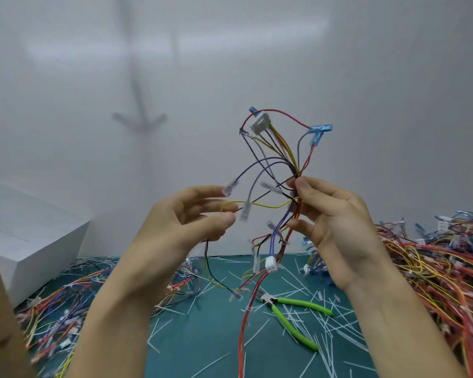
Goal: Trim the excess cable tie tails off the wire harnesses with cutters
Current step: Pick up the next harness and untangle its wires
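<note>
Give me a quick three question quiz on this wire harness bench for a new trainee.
1. True or false: the right hand holds the cutters.
2. Which hand pinches the harness at its bundled middle? A left, B right.
3. Fill in: the cutters' handles are ____.

Key: 1 false, they lie on the green mat among cut tie tails. 2 B; the left hand holds a yellow wire. 3 green.
</note>
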A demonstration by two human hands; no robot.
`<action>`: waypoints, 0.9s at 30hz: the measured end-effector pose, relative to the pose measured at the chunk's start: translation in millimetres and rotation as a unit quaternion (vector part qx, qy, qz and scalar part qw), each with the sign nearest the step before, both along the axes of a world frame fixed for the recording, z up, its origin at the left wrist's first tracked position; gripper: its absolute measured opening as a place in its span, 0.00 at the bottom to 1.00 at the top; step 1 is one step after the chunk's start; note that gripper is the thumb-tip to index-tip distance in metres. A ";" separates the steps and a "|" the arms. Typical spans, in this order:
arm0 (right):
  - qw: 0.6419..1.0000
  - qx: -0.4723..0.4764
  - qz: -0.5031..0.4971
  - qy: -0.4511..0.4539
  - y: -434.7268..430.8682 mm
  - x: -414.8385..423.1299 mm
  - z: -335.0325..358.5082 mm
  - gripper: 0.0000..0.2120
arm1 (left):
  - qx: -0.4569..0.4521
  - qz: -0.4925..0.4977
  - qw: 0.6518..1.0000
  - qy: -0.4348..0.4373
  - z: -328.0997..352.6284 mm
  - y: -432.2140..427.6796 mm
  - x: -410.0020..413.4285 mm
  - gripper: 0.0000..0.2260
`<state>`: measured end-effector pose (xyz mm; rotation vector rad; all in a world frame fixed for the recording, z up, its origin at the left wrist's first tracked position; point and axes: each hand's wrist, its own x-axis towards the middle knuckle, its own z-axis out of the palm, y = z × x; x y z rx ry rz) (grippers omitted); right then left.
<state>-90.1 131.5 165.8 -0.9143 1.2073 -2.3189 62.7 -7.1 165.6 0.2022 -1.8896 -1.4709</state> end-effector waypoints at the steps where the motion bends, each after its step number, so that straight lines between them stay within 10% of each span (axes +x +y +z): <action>1: 1.000 -0.004 0.008 -0.011 0.0 -0.4 0.2 0.12 | -0.020 -0.010 1.000 -0.012 -0.3 -0.3 1.8 0.16; 27: 0.995 -0.002 -0.090 -0.030 3.0 -11.6 -2.0 0.02 | 0.022 0.009 0.995 -0.094 -5.9 4.5 -12.4 0.07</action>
